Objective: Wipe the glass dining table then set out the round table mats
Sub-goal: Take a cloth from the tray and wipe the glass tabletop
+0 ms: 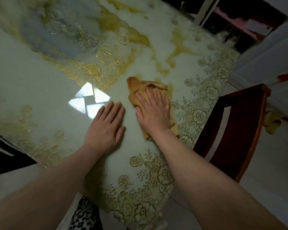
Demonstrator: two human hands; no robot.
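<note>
Your right hand [154,112] pressed flat-fingered on the one yellow cloth [140,90] while your left hand [105,126] lay open just left of the cloth on the bench [32,90].

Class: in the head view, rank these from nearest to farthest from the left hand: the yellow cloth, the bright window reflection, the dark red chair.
From the left hand:
1. Bright window reflection, just beyond its fingertips, on the glass.
2. Yellow cloth, to its right, under the right hand.
3. Dark red chair, far right, off the table.

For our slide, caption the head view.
Right hand presses a yellow cloth on the glass table; left hand rests flat.
</note>
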